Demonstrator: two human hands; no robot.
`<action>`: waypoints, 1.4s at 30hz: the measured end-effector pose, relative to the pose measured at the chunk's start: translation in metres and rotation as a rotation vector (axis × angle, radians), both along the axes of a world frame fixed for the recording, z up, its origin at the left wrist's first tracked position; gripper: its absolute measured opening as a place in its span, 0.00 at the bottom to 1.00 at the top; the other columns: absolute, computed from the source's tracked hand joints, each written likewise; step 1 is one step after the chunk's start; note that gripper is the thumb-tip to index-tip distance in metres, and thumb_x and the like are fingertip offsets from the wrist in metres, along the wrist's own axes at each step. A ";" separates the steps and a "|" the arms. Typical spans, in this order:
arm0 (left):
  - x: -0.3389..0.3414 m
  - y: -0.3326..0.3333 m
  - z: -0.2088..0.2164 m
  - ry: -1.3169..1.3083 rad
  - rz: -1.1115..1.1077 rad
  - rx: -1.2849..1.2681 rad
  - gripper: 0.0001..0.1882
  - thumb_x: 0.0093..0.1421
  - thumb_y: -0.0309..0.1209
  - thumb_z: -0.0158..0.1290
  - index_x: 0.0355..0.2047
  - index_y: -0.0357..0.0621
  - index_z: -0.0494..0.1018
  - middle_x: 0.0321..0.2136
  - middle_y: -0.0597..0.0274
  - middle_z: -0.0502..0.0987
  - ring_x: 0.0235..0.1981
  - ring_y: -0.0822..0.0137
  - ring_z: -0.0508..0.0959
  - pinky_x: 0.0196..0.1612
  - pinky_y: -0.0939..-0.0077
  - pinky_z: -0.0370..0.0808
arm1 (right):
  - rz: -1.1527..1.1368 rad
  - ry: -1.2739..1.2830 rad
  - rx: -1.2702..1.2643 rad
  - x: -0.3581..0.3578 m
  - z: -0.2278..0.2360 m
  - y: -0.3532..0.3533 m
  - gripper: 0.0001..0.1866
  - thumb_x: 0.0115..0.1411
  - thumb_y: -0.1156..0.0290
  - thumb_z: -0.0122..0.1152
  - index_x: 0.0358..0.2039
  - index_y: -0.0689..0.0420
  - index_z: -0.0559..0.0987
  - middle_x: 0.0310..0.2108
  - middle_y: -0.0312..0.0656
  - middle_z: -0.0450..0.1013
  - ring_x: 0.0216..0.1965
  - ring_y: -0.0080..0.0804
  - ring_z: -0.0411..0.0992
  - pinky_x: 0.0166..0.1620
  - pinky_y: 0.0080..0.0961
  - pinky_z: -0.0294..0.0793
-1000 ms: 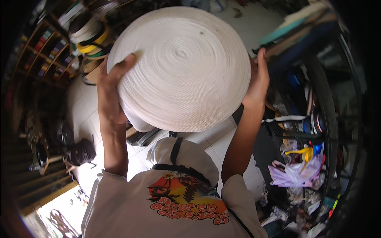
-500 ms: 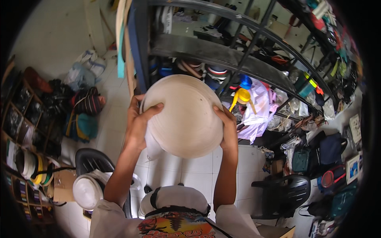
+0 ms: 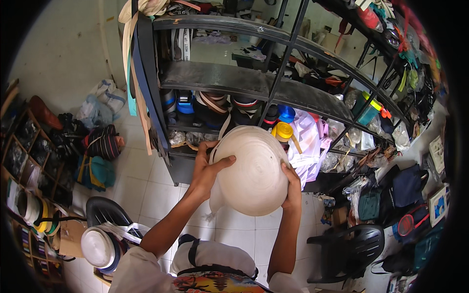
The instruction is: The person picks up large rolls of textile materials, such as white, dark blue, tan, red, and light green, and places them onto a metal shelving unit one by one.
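Between my two hands is a big round roll of cream webbing (image 3: 251, 171), its flat coiled face toward me. My left hand (image 3: 207, 168) grips its left rim, thumb lying over the face and fingers tucked behind. At the right rim, my right hand (image 3: 292, 188) holds it the same way, its fingers partly hidden behind. A loose strip of the webbing hangs at the lower left, below my left hand. The roll is held in front of the lower shelf of a black rack (image 3: 215, 80), where a yellow webbing roll (image 3: 282, 131) sits just beyond it.
Straps hang at the rack's left end. A pale lilac plastic bag (image 3: 305, 151) bulges from the shelf. Black chairs stand at left (image 3: 110, 212) and right (image 3: 351, 249); a white roll (image 3: 97, 248) rests on the left one. Bags crowd the right side.
In the picture, the roll and both hands have shifted right and down, still gripping it. The view has moved, so more of the rack and its shelved rolls now shows.
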State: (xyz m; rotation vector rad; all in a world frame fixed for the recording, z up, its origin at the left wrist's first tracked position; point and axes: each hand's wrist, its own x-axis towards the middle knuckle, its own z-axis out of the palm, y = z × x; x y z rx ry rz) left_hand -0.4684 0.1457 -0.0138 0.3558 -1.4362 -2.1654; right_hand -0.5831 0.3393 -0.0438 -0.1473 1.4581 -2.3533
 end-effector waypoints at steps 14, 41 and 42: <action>-0.070 -0.033 0.010 -0.013 -0.029 -0.013 0.22 0.50 0.26 0.60 0.44 0.42 0.63 0.38 0.52 0.72 0.35 0.62 0.77 0.36 0.68 0.78 | -0.273 0.142 0.044 -0.056 0.023 -0.020 0.22 0.55 0.68 0.64 0.46 0.70 0.76 0.40 0.47 0.76 0.37 0.28 0.74 0.43 0.22 0.72; -0.356 -0.239 0.011 -0.295 0.321 -0.820 0.20 0.52 0.39 0.57 0.40 0.35 0.76 0.37 0.41 0.78 0.38 0.47 0.79 0.44 0.60 0.73 | -0.495 0.646 0.748 -0.328 0.033 -0.242 0.17 0.56 0.70 0.51 0.46 0.60 0.75 0.44 0.62 0.71 0.50 0.59 0.68 0.52 0.43 0.66; -0.360 -0.236 0.018 -0.327 0.339 -0.894 0.21 0.52 0.39 0.58 0.40 0.35 0.76 0.37 0.40 0.78 0.39 0.46 0.78 0.44 0.59 0.73 | -0.525 0.746 0.704 -0.342 0.031 -0.244 0.16 0.53 0.73 0.50 0.41 0.65 0.76 0.41 0.65 0.71 0.48 0.60 0.68 0.50 0.46 0.67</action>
